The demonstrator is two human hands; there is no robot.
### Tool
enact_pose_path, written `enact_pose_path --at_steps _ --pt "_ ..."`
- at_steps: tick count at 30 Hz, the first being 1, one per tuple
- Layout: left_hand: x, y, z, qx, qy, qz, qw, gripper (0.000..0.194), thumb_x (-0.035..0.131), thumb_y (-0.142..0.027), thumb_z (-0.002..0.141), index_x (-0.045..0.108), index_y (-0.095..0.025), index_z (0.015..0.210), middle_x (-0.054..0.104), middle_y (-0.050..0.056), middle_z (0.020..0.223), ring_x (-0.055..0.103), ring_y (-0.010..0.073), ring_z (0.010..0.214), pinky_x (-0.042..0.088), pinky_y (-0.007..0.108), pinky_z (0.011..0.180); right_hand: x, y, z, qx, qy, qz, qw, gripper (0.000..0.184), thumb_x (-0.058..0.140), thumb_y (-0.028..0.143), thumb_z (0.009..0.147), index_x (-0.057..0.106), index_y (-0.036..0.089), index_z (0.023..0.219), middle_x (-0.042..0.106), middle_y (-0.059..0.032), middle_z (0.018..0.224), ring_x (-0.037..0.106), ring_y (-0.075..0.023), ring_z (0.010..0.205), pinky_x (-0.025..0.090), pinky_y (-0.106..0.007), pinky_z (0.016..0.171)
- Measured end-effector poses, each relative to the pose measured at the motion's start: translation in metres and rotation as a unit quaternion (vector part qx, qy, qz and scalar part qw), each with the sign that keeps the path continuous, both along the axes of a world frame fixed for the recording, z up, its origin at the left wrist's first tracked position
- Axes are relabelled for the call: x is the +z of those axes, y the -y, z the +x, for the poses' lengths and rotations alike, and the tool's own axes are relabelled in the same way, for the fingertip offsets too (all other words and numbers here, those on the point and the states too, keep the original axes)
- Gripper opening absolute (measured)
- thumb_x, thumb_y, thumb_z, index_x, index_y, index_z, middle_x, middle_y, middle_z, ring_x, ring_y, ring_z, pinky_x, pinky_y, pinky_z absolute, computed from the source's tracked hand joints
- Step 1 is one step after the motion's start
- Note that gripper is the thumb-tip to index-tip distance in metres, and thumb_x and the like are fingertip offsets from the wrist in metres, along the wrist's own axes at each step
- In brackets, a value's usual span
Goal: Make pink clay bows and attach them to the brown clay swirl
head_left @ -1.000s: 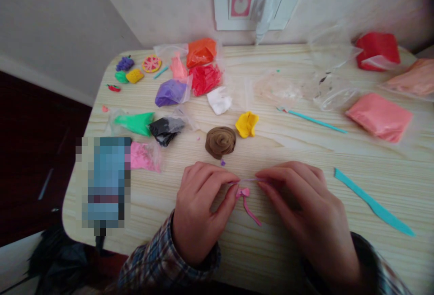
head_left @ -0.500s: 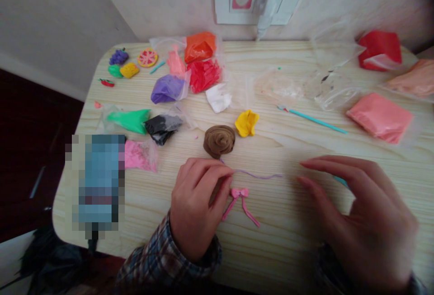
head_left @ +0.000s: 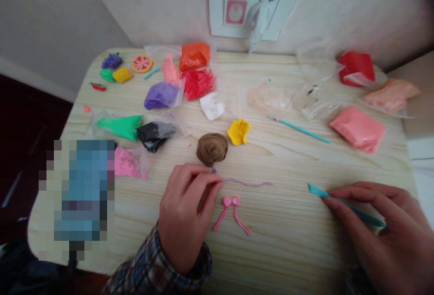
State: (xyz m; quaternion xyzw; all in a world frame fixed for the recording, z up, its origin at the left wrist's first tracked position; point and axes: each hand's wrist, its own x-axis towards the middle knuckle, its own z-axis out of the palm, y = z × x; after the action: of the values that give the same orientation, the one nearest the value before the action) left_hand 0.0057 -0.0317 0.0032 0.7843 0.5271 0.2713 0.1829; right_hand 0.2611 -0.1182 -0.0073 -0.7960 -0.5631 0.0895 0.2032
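Observation:
My left hand (head_left: 188, 213) pinches one end of a thin purple clay strand (head_left: 249, 184), whose free end stretches rightward above the table. On the right, my right hand (head_left: 386, 227) has its thumb and fingers closed around a flat turquoise clay knife (head_left: 318, 190), its tip pointing left. Between the hands lies a small pink clay bow (head_left: 231, 202) with two long tails. Just beyond my left fingers sit a coiled brown clay swirl (head_left: 212, 149) and a tiny purple bit (head_left: 214, 169). A yellow clay lump (head_left: 239, 132) rests beside the swirl.
Bagged clay spreads over the table: purple (head_left: 161, 95), green (head_left: 122, 126), black (head_left: 152, 134), red (head_left: 198, 83) and salmon (head_left: 359, 128). A thin turquoise tool (head_left: 303, 130) lies behind. At left is a pixelated item (head_left: 84, 191). The wall socket (head_left: 246, 12) holds a plug.
My right hand has let go of the purple strand, moved right and taken hold of the turquoise knife. My left hand keeps its pinch. The view has shifted slightly.

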Motion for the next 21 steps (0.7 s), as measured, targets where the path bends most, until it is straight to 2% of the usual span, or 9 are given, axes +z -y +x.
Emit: enact_pose_path --at_steps 2,5,9,12,16,21 --pt "-0.001 0.0 -0.001 -0.002 0.006 -0.002 1.0 0.01 0.06 -0.006 0.082 0.063 -0.015 0.082 0.059 0.004 0.084 0.055 0.0159 0.081 0.047 0.029 0.073 0.001 -0.009 -0.006 0.01 -0.006 0.014 1.0 0.033 0.048 0.056 0.084 0.062 0.027 0.083 0.058 -0.0064 0.091 0.055 -0.0304 0.086 0.041 -0.051 0.077" --pt "-0.004 0.001 -0.003 -0.003 0.019 0.003 1.0 0.011 0.058 -0.006 0.083 0.063 -0.015 0.083 0.058 0.003 0.085 0.054 0.0154 0.082 0.046 0.028 0.074 0.005 -0.029 -0.012 0.034 -0.002 0.047 0.998 0.03 0.047 0.051 0.087 0.064 0.026 0.088 0.059 -0.0073 0.095 0.056 -0.03 0.089 0.039 -0.051 0.08" --pt "-0.006 0.002 -0.004 0.004 0.031 0.014 0.999 0.013 0.056 -0.005 0.084 0.063 -0.016 0.084 0.057 0.003 0.085 0.054 0.0153 0.082 0.045 0.027 0.074 0.01 -0.061 -0.015 0.036 0.057 0.077 0.995 0.026 0.048 0.045 0.089 0.063 0.024 0.096 0.06 -0.0101 0.097 0.056 -0.0321 0.095 0.036 -0.047 0.078" --pt "-0.006 0.002 -0.005 0.004 0.032 0.011 0.999 0.013 0.056 -0.004 0.084 0.063 -0.016 0.085 0.057 0.003 0.085 0.053 0.0153 0.082 0.045 0.027 0.074 0.006 -0.077 -0.014 0.036 0.095 0.068 0.992 0.031 0.047 0.046 0.09 0.062 0.022 0.102 0.06 -0.0104 0.095 0.055 -0.0306 0.09 0.033 -0.044 0.075" --pt "-0.007 0.003 -0.006 0.003 0.036 0.009 0.999 0.013 0.056 -0.005 0.084 0.062 -0.017 0.084 0.056 0.003 0.084 0.053 0.0154 0.081 0.045 0.028 0.073 -0.002 -0.081 -0.011 0.027 0.104 0.064 0.992 0.037 0.042 0.051 0.09 0.063 0.021 0.09 0.059 -0.0087 0.09 0.053 -0.0284 0.081 0.031 -0.041 0.07" --pt "-0.008 0.003 -0.006 0.006 0.05 0.0 0.999 0.014 0.056 -0.005 0.083 0.062 -0.017 0.083 0.056 0.003 0.084 0.053 0.0152 0.081 0.045 0.027 0.072 -0.005 -0.075 -0.008 0.047 0.058 0.07 0.995 0.036 0.042 0.051 0.09 0.06 0.022 0.08 0.061 -0.0078 0.088 0.056 -0.0298 0.086 0.032 -0.041 0.069"
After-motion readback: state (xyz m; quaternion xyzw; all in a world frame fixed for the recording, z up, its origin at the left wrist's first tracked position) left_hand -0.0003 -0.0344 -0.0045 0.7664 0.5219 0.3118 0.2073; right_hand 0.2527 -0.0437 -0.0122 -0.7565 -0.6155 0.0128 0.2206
